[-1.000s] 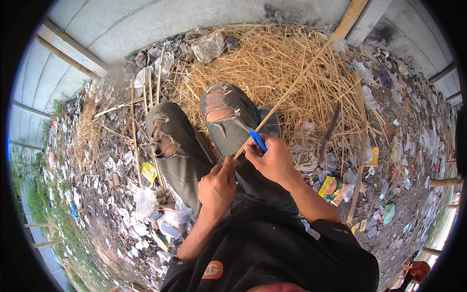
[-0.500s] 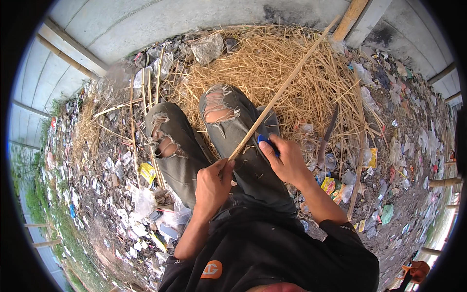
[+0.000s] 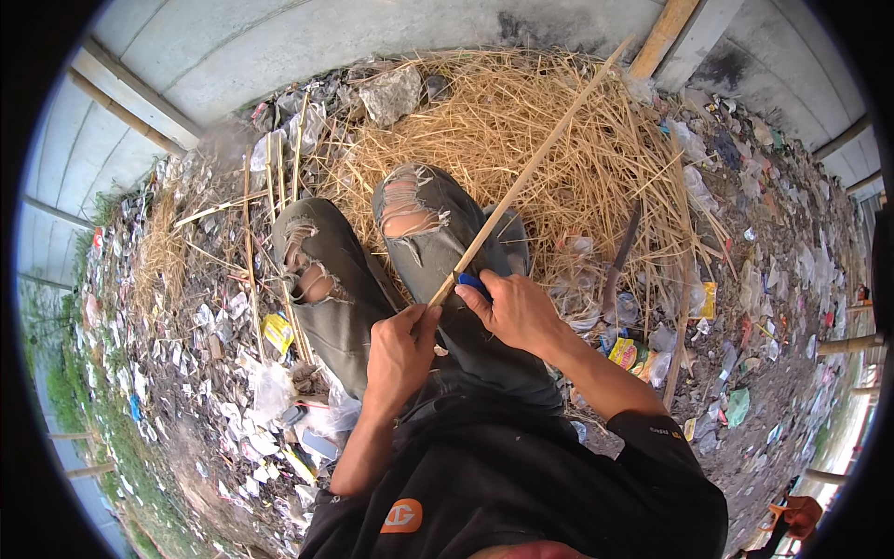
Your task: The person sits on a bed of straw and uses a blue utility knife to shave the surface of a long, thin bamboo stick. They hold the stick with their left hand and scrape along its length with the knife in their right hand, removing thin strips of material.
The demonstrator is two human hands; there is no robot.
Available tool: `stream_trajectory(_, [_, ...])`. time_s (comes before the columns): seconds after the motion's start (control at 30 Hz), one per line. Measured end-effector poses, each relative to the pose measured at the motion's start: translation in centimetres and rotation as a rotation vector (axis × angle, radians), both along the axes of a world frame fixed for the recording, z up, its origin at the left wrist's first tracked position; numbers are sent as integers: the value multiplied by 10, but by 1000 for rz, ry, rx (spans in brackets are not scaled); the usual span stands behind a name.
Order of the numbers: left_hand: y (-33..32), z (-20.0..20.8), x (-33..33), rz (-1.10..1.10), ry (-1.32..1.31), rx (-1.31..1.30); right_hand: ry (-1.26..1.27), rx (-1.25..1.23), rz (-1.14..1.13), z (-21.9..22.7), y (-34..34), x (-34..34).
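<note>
Here, long pale bamboo strip (image 3: 531,172), thin and straight, left hand (image 3: 399,359) gripping its near end, right hand (image 3: 517,312) clasping blue-handled tool (image 3: 472,282)

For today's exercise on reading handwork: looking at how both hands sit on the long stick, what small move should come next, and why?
Probably a short push of the blue-handled tool along the stick, away from the body. The right hand presses that tool against the stick just above the left hand, which grips its near end, and the length beyond rises free over the straw pile.

straw heap (image 3: 521,140) ahead, torn knees (image 3: 410,214) beneath, littered ground (image 3: 205,373) open left
</note>
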State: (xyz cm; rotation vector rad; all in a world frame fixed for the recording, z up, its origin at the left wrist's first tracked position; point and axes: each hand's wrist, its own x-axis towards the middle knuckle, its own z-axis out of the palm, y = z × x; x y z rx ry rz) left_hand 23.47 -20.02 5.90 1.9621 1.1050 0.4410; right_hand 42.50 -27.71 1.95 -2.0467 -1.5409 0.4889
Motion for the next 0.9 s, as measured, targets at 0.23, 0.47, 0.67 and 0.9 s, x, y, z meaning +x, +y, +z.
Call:
stream_trajectory(0.23, [-4, -2, -15, -24, -17, 18, -3, 43, -10, -12, 2, -12])
stream_trajectory(0.47, [-11, 8, -42, -37, 38, 58, -16, 29, 14, -6, 2, -17])
stream_trajectory(0.67, [-29, 16, -91, -25, 149, 28, -44, 90, -58, -19, 4, -11])
stream_trajectory(0.9, [-49, 13, -174, -49, 192, 41, -38, 123, -69, -22, 1, -9])
